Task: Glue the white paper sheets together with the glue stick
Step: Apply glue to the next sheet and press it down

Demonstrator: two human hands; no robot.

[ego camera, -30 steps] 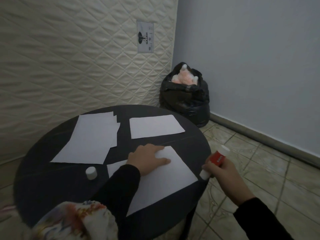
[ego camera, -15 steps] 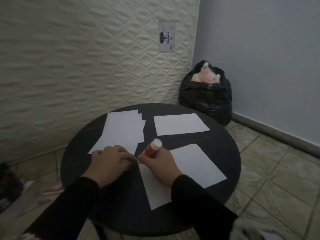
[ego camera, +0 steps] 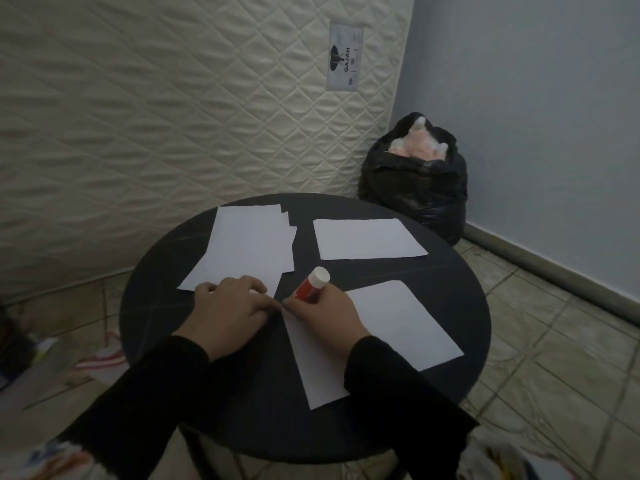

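On the round black table [ego camera: 450, 278] lie a stack of white sheets [ego camera: 249, 244] at the back left, a single sheet [ego camera: 367, 239] at the back right and a near sheet [ego camera: 398, 327]. My right hand [ego camera: 325, 315] rests on the near sheet's left part and grips the red glue stick [ego camera: 309, 286], white end tilted up and away. My left hand [ego camera: 228, 310] sits at the stack's near corner with its fingers curled. A small white piece, apparently the cap, shows at its fingertips. The stick's lower end points at those fingers and is hidden.
A quilted mattress [ego camera: 173, 116] leans against the wall behind the table. A stuffed black rubbish bag [ego camera: 415, 181] stands in the corner to the right. Tiled floor [ego camera: 554, 358] surrounds the table, with cloth and clutter [ego camera: 100, 355] at the left.
My right hand brought the glue stick in from beyond the table's right edge to the middle. My left hand left the near sheet and closed where the cap stood.
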